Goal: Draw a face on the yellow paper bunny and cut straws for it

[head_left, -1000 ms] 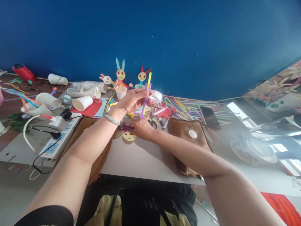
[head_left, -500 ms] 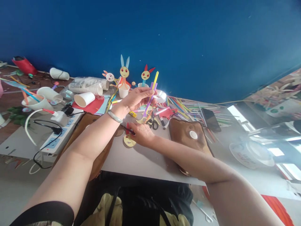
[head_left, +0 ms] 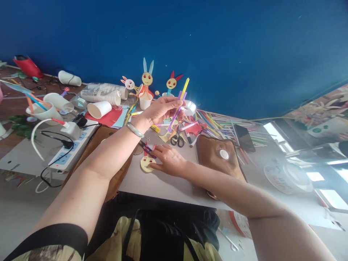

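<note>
My left hand (head_left: 167,108) is raised over the table, its fingers closed on a bundle of yellow and purple sticks (head_left: 184,90) that tilts up to the right. My right hand (head_left: 170,159) rests low on the table with its fingers apart. Its thumb reaches the edge of a round yellow paper face (head_left: 147,164) with red ears. A dark pen-like tool (head_left: 146,146) lies just above the face, by my right fingertips. Black-handled scissors (head_left: 177,140) lie beyond my right hand.
Rabbit figures (head_left: 147,79) stand in cups at the back. Many coloured sticks (head_left: 212,121) and a phone (head_left: 244,138) lie right of centre. Brown pads (head_left: 217,156) flank the work area. At left are a power strip (head_left: 67,152) with cables and paper cups (head_left: 99,109).
My right hand has opened from around the dark tool, which now lies on the table, and its thumb has come onto the paper face. My left hand still holds the sticks.
</note>
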`<state>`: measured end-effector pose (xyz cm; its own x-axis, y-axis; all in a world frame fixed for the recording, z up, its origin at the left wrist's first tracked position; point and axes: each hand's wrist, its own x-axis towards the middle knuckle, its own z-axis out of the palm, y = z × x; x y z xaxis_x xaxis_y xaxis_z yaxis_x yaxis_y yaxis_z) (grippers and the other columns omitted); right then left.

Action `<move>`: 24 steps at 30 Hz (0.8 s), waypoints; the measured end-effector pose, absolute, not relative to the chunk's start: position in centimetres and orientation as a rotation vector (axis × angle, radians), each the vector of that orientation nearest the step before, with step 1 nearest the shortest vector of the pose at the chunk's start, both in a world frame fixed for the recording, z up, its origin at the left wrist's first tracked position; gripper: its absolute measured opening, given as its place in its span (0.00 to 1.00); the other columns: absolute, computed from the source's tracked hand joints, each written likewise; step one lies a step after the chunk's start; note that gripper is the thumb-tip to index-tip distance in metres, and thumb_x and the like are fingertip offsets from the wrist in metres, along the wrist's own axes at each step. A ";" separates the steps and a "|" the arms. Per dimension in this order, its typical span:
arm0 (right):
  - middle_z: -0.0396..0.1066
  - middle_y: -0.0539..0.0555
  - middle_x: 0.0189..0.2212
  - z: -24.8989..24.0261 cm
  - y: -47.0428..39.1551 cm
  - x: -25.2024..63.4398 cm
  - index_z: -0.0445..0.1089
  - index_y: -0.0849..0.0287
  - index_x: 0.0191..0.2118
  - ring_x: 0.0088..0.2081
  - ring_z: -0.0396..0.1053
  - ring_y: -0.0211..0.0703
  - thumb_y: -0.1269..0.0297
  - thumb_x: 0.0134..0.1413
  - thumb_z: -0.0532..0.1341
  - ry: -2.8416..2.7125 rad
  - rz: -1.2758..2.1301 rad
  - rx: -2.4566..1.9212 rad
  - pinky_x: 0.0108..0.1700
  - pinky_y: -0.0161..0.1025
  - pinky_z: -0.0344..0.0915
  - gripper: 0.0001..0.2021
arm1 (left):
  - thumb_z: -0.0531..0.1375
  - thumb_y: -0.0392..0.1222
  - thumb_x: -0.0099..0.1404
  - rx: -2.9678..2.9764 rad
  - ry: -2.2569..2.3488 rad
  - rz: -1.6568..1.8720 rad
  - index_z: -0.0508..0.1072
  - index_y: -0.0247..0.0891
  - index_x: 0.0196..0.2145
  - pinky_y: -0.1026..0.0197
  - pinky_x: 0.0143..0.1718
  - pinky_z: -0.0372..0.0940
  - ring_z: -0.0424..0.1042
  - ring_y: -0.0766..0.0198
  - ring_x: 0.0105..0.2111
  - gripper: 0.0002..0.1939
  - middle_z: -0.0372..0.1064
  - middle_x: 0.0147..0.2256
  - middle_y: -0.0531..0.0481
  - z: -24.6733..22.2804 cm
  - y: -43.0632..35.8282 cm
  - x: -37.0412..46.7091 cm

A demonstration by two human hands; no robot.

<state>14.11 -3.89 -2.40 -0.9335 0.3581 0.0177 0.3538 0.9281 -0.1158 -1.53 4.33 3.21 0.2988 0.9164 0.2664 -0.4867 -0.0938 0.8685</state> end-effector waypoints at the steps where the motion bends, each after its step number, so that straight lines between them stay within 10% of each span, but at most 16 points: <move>1: 0.71 0.60 0.39 -2.4 -4.1 14.4 0.71 0.62 0.47 0.39 0.69 0.47 0.47 0.58 0.59 -3.037 0.180 -0.562 0.42 0.41 0.63 0.22 | 0.69 0.46 0.56 1.125 0.505 1.257 0.78 0.33 0.35 0.60 0.40 0.71 0.76 0.68 0.30 0.14 0.75 0.31 0.50 3.3 4.3 -1.5; 6: 0.68 0.62 0.47 -3.1 -5.3 14.9 0.68 0.58 0.53 0.41 0.67 0.50 0.38 0.52 0.60 -2.984 0.108 -0.593 0.40 0.44 0.64 0.32 | 0.68 0.44 0.57 1.112 0.554 1.244 0.77 0.32 0.34 0.59 0.40 0.72 0.76 0.67 0.29 0.12 0.75 0.29 0.51 3.5 4.1 -1.3; 12: 0.69 0.62 0.47 -4.3 -5.4 14.3 0.68 0.57 0.53 0.40 0.67 0.46 0.69 0.65 0.52 -3.022 -0.156 -0.414 0.38 0.41 0.62 0.14 | 0.67 0.44 0.58 1.125 0.530 1.260 0.78 0.32 0.35 0.58 0.41 0.71 0.76 0.68 0.29 0.11 0.75 0.32 0.50 3.1 4.3 -1.4; 24: 0.68 0.64 0.51 -2.1 -2.5 13.2 0.67 0.59 0.57 0.50 0.66 0.55 0.77 0.56 0.55 -3.170 -0.072 -0.626 0.48 0.48 0.65 0.23 | 0.68 0.45 0.56 1.117 0.513 1.260 0.77 0.32 0.35 0.60 0.41 0.71 0.76 0.68 0.29 0.13 0.75 0.32 0.50 3.3 4.3 -1.4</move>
